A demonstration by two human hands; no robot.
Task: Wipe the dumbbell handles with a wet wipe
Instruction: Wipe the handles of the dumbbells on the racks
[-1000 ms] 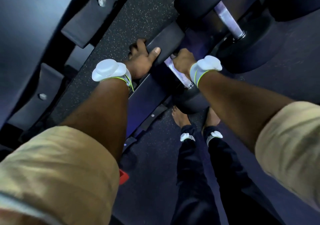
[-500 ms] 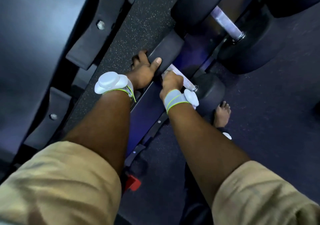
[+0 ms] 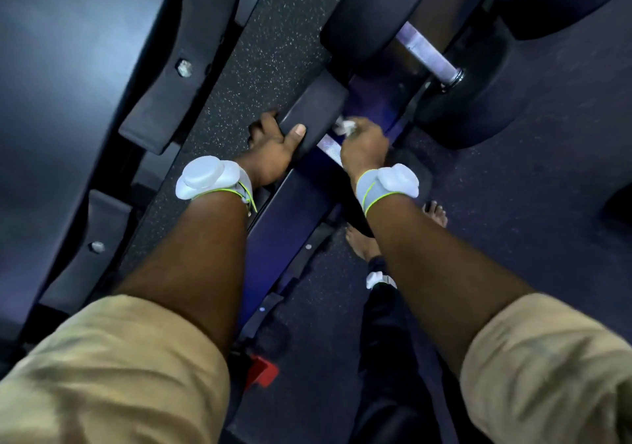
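Silver-grey metal marks the handle of the small dumbbell, and only a short stretch of it shows between our two hands. We note its long axis running from upper left to lower right in the head view, roughly parallel to the bar of the larger dumbbell lying further up the frame. The dumbbell sits low at the edge of the dark rack, beside a strip of speckled floor. Our left hand grips the dark upper-left head, thumb laid across its near face and fingers hooked over the far edge. Our right hand is a closed fist over the lower-right part of the handle, fingers curled round a crumpled white wet wipe that pokes out at the top of the fist, just beside that head. The opposite head is mostly hidden behind the right wrist. Both wrists carry grey bands with white pucks. Bare feet stand on the dark floor below the right forearm.
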